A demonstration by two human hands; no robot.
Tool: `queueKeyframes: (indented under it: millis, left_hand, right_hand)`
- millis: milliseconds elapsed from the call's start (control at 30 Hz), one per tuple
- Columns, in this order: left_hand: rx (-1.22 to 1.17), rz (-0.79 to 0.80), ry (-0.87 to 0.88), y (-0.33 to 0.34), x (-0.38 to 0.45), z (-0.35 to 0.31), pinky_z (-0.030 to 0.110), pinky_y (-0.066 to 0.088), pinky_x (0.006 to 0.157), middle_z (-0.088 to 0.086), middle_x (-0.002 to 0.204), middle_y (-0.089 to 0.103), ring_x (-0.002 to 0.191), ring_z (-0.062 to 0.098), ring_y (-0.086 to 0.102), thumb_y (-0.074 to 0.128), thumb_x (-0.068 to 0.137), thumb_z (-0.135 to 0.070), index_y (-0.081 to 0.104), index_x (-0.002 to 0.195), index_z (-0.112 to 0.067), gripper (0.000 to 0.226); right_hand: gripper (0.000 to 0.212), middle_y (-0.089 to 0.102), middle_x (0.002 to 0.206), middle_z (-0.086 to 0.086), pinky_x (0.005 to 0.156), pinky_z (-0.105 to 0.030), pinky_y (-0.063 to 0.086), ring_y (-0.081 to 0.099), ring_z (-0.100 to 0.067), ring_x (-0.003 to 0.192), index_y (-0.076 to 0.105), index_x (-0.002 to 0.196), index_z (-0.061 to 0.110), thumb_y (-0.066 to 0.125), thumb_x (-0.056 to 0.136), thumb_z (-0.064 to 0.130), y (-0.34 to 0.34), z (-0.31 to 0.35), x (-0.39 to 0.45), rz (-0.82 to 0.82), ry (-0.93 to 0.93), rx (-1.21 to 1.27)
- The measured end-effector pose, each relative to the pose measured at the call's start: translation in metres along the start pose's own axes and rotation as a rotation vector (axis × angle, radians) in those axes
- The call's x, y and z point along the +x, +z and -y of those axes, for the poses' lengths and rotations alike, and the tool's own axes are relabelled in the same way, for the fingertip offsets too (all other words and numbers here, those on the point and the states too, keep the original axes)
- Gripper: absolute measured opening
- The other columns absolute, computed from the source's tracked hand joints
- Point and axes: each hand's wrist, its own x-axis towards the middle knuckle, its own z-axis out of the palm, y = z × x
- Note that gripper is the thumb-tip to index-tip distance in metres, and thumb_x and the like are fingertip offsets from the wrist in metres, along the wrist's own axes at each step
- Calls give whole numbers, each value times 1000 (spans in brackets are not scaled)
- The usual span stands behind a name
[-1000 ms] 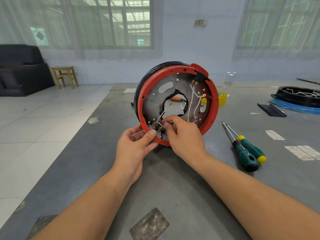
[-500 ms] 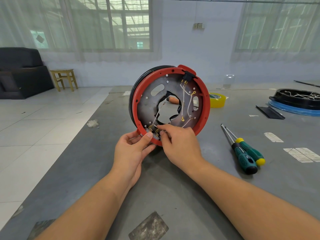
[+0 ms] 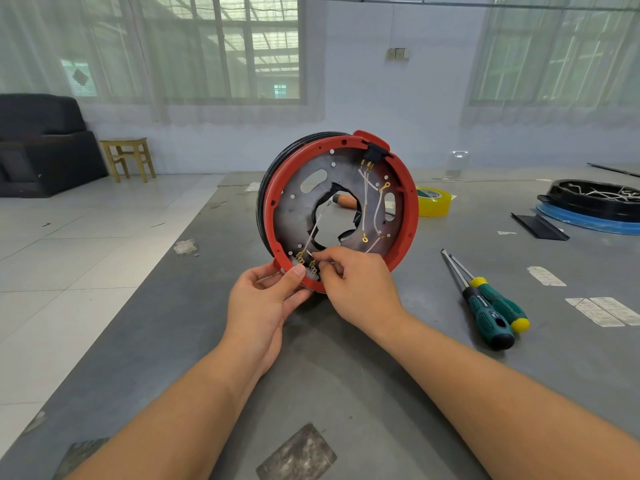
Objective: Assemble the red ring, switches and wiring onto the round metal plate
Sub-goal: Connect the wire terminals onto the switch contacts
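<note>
Above grey table [image 3: 346, 393], left hand [image 3: 266, 299] grips red ring [image 3: 410, 202]; right hand [image 3: 356, 282] pinches wire [image 3: 313, 253].

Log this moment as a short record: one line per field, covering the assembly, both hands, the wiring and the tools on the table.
assembly: round metal plate inside the red ring, stood on edge on the grey table
left hand: left hand grips the ring's lower rim, thumb on its front
right hand: right hand pinches at the brass terminals near the bottom edge
wiring: white wires run from a black switch at the top
tools: two green screwdrivers lie to the right; yellow tape roll behind
</note>
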Motion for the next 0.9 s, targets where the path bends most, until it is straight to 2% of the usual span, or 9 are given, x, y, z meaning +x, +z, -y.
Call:
queueKeyframes:
  millis: [167, 267, 367, 433, 500, 567, 700, 900]
  left_hand:
    - [-4, 7, 9, 1, -1, -1, 38, 66, 76, 19, 106, 79, 100, 34, 78, 79, 86, 1, 57, 124, 6, 44]
    - [-2, 10, 3, 0, -3, -1, 37, 66, 76, 20, 108, 78, 100, 34, 78, 79, 87, 1, 56, 126, 6, 45]
    - [-7, 22, 0, 0, -2, -1, 39, 66, 79, 20, 109, 78, 102, 34, 78, 78, 87, 1, 56, 127, 6, 46]
    - [-5, 39, -2, 1, -3, -2, 39, 66, 79, 19, 108, 78, 102, 34, 78, 78, 86, 2, 56, 126, 5, 46]
    - [9, 60, -7, 1, -4, -2, 39, 66, 78, 18, 108, 79, 102, 34, 77, 78, 86, 2, 57, 125, 3, 44]
    - [33, 80, -9, 1, -5, -3, 40, 66, 79, 17, 106, 79, 102, 34, 77, 78, 87, 3, 58, 124, 2, 42]
    - [62, 96, -15, 3, -7, -3, 38, 65, 78, 21, 110, 77, 102, 34, 77, 78, 86, 4, 60, 122, 1, 40]
    - [87, 89, -20, 4, -9, -4, 39, 66, 80, 21, 115, 75, 104, 33, 77, 78, 86, 3, 60, 121, 0, 39]
  right_hand:
    - [27, 67, 69, 7, 80, -41, 54, 63, -17, 68, 77, 114, 23, 56, 97, 18, -2, 1, 0, 22, -33, -23]
    - [26, 56, 65, 15, 78, -37, 53, 56, -11, 63, 76, 114, 25, 56, 97, 20, -3, -1, 1, 36, -50, -46]
    - [25, 63, 69, 16, 72, -31, 53, 59, -8, 66, 75, 114, 28, 55, 99, 26, -1, -4, 3, 30, -28, -39]
    - [22, 54, 60, 18, 61, -25, 47, 57, -6, 64, 73, 113, 30, 56, 99, 31, 2, -5, 5, 5, -6, -24]
    - [17, 44, 56, 17, 59, -29, 48, 56, -12, 64, 70, 108, 31, 57, 98, 35, 3, -6, 8, -9, -2, -24]
    - [12, 45, 53, 14, 59, -33, 48, 54, -13, 62, 68, 101, 31, 59, 97, 37, 4, -8, 10, -19, 7, -13]
    - [8, 52, 52, 10, 57, -33, 45, 51, -11, 57, 69, 91, 29, 65, 95, 34, 4, -10, 13, -14, 41, 68]
    - [11, 55, 60, 24, 55, -30, 37, 48, -8, 55, 64, 89, 28, 61, 98, 34, 5, -15, 15, 10, 30, 110]
